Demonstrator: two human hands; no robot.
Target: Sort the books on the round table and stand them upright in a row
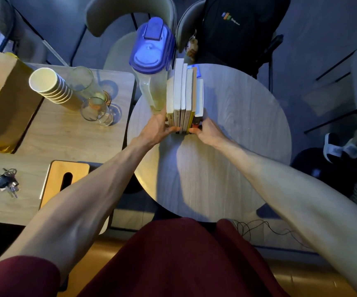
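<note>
Several books (184,93) stand upright side by side in a tight row on the round grey table (237,116), spines toward me. My left hand (158,129) presses against the left end of the row, fingers curled at the lower spines. My right hand (207,129) presses the right end, against a short book with a dark, red-marked spine. The row is squeezed between both hands. A blue flat item (195,70) lies on the table behind the books, mostly hidden.
A clear pitcher with a blue lid (151,61) stands at the round table's left edge, touching the books. On the left wooden table (66,136) are stacked paper cups (51,86), two glasses (96,108), keys (7,182), a brown bag. Chairs and a black backpack (237,28) stand behind.
</note>
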